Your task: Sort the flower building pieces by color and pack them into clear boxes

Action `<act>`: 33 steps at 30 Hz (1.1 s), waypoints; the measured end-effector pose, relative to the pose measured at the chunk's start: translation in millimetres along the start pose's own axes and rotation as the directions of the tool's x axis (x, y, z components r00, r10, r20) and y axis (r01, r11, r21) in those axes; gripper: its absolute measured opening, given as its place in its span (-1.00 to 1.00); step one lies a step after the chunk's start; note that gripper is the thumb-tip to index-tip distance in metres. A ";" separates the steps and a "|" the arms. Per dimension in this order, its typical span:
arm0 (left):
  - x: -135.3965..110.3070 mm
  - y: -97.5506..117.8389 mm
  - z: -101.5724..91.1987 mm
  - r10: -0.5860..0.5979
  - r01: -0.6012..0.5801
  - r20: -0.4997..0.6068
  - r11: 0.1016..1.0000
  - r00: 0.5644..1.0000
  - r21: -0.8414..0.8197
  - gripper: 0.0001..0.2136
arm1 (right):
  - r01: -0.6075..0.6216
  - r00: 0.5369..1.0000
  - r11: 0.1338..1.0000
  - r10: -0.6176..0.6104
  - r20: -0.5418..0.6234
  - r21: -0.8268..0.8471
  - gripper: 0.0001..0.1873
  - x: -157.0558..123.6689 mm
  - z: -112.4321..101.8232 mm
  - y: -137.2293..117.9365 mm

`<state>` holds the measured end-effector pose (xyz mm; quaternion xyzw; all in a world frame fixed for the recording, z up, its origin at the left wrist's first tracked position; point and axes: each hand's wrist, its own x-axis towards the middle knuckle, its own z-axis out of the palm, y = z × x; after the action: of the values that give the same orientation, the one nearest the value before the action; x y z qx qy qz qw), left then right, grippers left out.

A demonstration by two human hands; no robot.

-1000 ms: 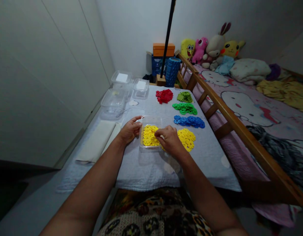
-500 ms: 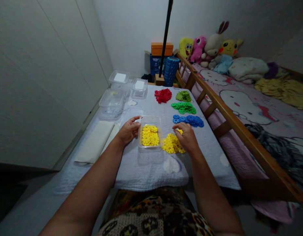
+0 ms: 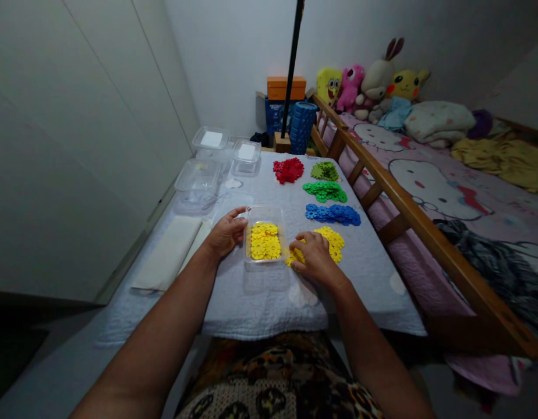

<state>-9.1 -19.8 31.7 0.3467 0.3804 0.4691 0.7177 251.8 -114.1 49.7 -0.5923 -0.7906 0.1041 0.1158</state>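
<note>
Bed [image 3: 448, 186] w/ cartoon-cat sheet and wooden rail [image 3: 409, 221] fills the right, plush toys [image 3: 374, 81] at its far end. At centre, table [image 3: 269, 302] under pale quilted cloth runs near to far. On its far left, clear containers [image 3: 199, 180]; nearer left, folded white cloth [image 3: 168, 253]. Mid-table sits clear tub [image 3: 265, 210] w/ yellow discs [image 3: 264, 241] covering its floor. To the right of it, far to near: red pile [image 3: 289, 170] and olive pile [image 3: 325, 170] side by side, then green pile [image 3: 325, 191], blue pile [image 3: 333, 214], yellow pile [image 3: 334, 241], all loose on the cloth. Person's left hand [image 3: 225, 235] is curled vs. the tub's left wall, fingertips on its far-left corner, gripping it. Person's right hand [image 3: 315, 259] lies palm down on the yellow pile's near-left edge, just beside the tub, fingers bent over discs; can't tell if any is pinched.
</note>
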 end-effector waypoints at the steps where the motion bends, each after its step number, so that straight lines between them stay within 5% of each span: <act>1: -0.3 0.2 0.4 -0.002 0.002 0.000 1.000 1.000 -0.001 -0.38 | -0.003 1.000 1.000 0.003 -0.003 0.002 -0.70 0.2 1.0 0.4; 11: -0.4 -0.9 -0.1 -0.004 0.004 0.016 1.000 1.000 -0.020 -0.36 | -0.084 0.992 0.995 0.089 -0.084 0.061 -0.87 13.6 1.9 2.3; 18: 0.1 -1.9 -2.0 0.010 -0.010 0.016 1.000 1.000 -0.012 -0.36 | -0.074 0.997 0.997 0.073 -0.025 -0.030 -0.64 1.0 -8.3 11.0; 22: 0.4 -1.7 -1.4 0.006 -0.005 0.017 1.000 1.000 -0.015 -0.34 | -0.090 0.996 0.996 0.090 -0.012 -0.021 -0.67 -3.4 -4.3 13.6; 33: -1.7 0.0 0.8 -0.004 0.004 0.011 1.000 1.000 -0.007 -0.36 | -0.012 0.985 0.944 0.068 -0.157 0.331 -0.85 14.4 -16.7 19.9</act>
<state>-8.8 -21.5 32.4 0.3458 0.3754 0.4670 0.7220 271.2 -94.4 60.5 -0.5872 -0.7376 0.1870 0.2762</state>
